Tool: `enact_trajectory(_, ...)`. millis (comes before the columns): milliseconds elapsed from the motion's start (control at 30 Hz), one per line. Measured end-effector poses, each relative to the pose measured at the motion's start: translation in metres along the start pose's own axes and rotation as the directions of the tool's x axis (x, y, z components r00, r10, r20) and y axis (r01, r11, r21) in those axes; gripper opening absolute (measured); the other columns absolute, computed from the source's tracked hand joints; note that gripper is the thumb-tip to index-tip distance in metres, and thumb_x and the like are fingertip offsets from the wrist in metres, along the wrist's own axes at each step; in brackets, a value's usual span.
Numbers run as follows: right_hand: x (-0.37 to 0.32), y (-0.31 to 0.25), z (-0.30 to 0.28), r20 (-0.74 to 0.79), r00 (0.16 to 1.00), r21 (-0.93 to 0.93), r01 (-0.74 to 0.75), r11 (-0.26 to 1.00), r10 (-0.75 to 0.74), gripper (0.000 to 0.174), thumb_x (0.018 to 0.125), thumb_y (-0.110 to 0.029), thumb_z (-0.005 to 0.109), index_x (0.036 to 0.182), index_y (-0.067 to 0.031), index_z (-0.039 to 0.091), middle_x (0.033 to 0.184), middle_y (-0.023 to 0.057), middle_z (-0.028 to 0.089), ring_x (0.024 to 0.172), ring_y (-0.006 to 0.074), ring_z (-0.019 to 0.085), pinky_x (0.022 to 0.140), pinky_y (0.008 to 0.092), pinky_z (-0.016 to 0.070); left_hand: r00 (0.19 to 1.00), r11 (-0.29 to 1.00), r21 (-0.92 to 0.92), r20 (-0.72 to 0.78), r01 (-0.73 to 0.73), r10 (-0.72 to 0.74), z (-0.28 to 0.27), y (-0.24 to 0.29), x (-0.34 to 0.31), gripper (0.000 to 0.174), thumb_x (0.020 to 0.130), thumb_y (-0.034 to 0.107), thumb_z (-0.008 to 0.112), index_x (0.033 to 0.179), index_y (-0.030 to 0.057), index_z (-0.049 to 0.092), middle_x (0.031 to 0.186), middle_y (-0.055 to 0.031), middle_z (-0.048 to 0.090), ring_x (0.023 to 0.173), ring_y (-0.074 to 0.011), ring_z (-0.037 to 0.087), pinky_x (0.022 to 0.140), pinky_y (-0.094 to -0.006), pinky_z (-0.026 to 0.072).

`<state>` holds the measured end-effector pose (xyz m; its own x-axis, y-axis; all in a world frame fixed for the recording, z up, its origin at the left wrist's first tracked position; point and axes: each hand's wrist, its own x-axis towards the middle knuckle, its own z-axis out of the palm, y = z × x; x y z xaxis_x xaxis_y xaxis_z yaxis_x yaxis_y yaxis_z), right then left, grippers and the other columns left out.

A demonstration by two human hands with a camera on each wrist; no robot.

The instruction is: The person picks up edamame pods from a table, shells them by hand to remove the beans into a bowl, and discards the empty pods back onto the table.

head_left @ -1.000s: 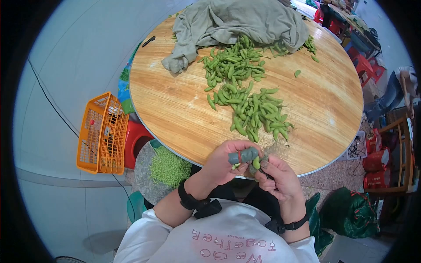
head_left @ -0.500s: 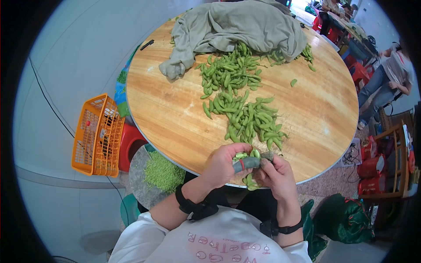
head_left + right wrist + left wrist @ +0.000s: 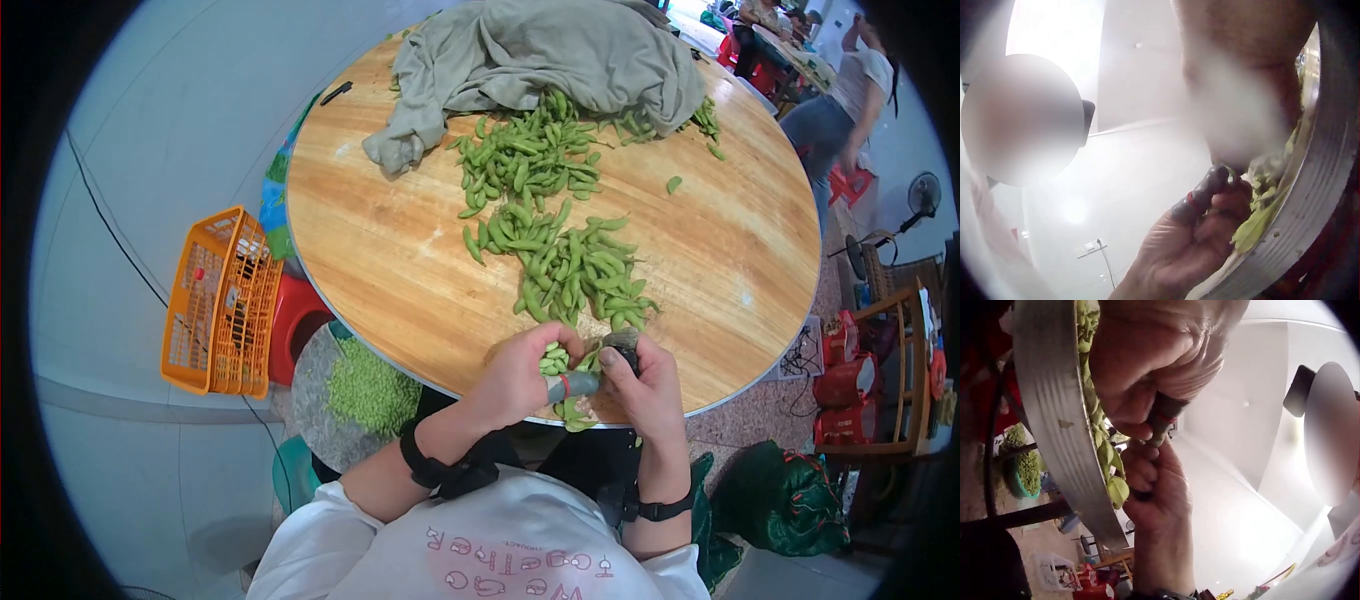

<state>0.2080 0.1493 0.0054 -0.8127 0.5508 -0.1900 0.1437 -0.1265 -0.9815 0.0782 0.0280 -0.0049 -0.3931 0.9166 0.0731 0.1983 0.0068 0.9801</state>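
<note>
Above the table's near edge, the left hand [image 3: 515, 378] has its fingers curled round several pale green beans [image 3: 553, 361]. Grey wrapping [image 3: 570, 387] with a red band covers its thumb. Close against it, the right hand [image 3: 650, 388] pinches a green pod [image 3: 592, 356], partly hidden by the fingers; a dark covering shows on one finger. In the right wrist view a bit of green [image 3: 1230, 176] shows between the wrapped thumb and the right hand. Opened pods [image 3: 1117, 490] lie at the rim below the hands. Whole pods [image 3: 575, 265] form a heap beyond them.
A grey cloth [image 3: 540, 55] covers the far part of the round table [image 3: 380, 260]. Left of it stand a container of shelled beans [image 3: 372, 392], a red stool [image 3: 290, 325] and an orange basket [image 3: 215, 310]. A person [image 3: 850, 95] is at the right.
The hands stay close together; the right hand has shifted slightly and its thumb lies higher. More pale beans show in the left hand than a second ago. The background person has moved.
</note>
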Motion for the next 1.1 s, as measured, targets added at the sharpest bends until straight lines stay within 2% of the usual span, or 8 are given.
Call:
enact_trajectory(67,-0.001,0.003,0.003,-0.029,0.999,0.009,0.040,0.999,-0.039,0.014,0.085,-0.012,0.061,0.084,0.0012,0.057,0.071,-0.0014,0.056,0.065,0.0041,0.048,0.057,0.0214,0.0412,0.973,0.957,-0.179,0.068,0.228,-0.219,0.000,-0.002,-0.003,0.018,0.077,-0.003,0.060,0.094,-0.0009,0.057,0.080,-0.0015,0.056,0.074,-0.0069,0.052,0.066,-0.0210,0.0435)
enact_trajectory(267,0.000,0.001,0.011,-0.014,0.945,-0.243,0.314,0.918,-0.328,0.012,0.084,-0.009,0.059,0.090,0.0010,0.056,0.074,0.0010,0.059,0.068,0.0069,0.051,0.061,0.0234,0.0436,0.996,0.995,-0.057,-0.011,0.083,-0.084,0.004,0.002,-0.007,0.025,0.072,-0.001,0.061,0.097,-0.0027,0.060,0.084,-0.0127,0.063,0.074,-0.0168,0.059,0.068,-0.0289,0.0458)
enact_trajectory(400,0.001,0.006,0.016,-0.047,0.942,-0.257,0.309,0.916,-0.331,0.011,0.085,-0.007,0.057,0.092,0.0013,0.055,0.076,0.0016,0.059,0.068,0.0081,0.052,0.061,0.0242,0.0442,0.990,0.990,-0.022,0.009,0.138,-0.138,0.005,0.005,-0.010,0.025,0.072,-0.001,0.061,0.097,-0.0014,0.061,0.084,-0.0141,0.063,0.076,-0.0182,0.060,0.068,-0.0284,0.0460)
enact_trajectory(467,0.002,0.011,0.019,-0.114,0.939,-0.116,0.312,0.943,-0.325,0.011,0.086,-0.008,0.056,0.093,0.0008,0.054,0.078,0.0013,0.058,0.067,0.0082,0.052,0.061,0.0242,0.0439,0.997,0.999,0.041,-0.074,0.032,-0.029,0.007,0.001,-0.013,0.018,0.078,-0.003,0.057,0.096,-0.0027,0.060,0.080,-0.0046,0.061,0.072,-0.0090,0.057,0.064,-0.0229,0.0456)
enact_trajectory(800,-0.009,0.004,0.030,-0.069,0.994,0.019,0.085,0.996,-0.084,0.010,0.088,-0.008,0.053,0.095,-0.0007,0.052,0.070,-0.0019,0.051,0.058,0.0026,0.043,0.049,0.0184,0.0356,0.998,0.990,0.127,0.014,-0.055,0.054,-0.009,0.006,-0.014,0.022,0.076,0.009,0.067,0.095,-0.0016,0.061,0.082,-0.0076,0.064,0.076,-0.0136,0.060,0.069,-0.0270,0.0481)
enact_trajectory(900,-0.009,0.009,0.032,-0.115,0.959,-0.190,0.234,0.953,-0.259,0.010,0.088,-0.007,0.053,0.096,-0.0013,0.051,0.067,-0.0025,0.049,0.056,0.0011,0.041,0.047,0.0169,0.0321,0.999,0.999,0.039,0.033,0.013,-0.015,-0.010,0.002,-0.014,0.020,0.076,0.008,0.067,0.094,-0.0002,0.061,0.081,-0.0053,0.063,0.076,-0.0132,0.060,0.067,-0.0257,0.0482)
enact_trajectory(967,-0.014,-0.001,0.032,-0.067,0.998,0.040,0.012,0.999,-0.009,0.011,0.086,-0.006,0.054,0.095,-0.0005,0.053,0.068,-0.0012,0.051,0.057,0.0038,0.046,0.050,0.0186,0.0365,0.940,0.867,-0.371,0.204,0.334,-0.274,-0.013,-0.005,-0.014,0.021,0.076,0.005,0.065,0.096,0.0019,0.061,0.077,-0.0029,0.061,0.072,-0.0112,0.059,0.064,-0.0236,0.0477)
enact_trajectory(1100,-0.017,-0.008,0.026,0.062,0.995,0.350,-0.100,0.931,0.084,0.010,0.084,-0.006,0.057,0.092,-0.0005,0.055,0.071,-0.0020,0.054,0.058,0.0073,0.050,0.052,0.0218,0.0402,0.939,0.779,-0.531,0.261,0.334,-0.225,-0.025,-0.004,-0.019,0.022,0.079,0.008,0.061,0.100,0.0025,0.059,0.077,-0.0017,0.059,0.070,-0.0082,0.057,0.059,-0.0209,0.0456)
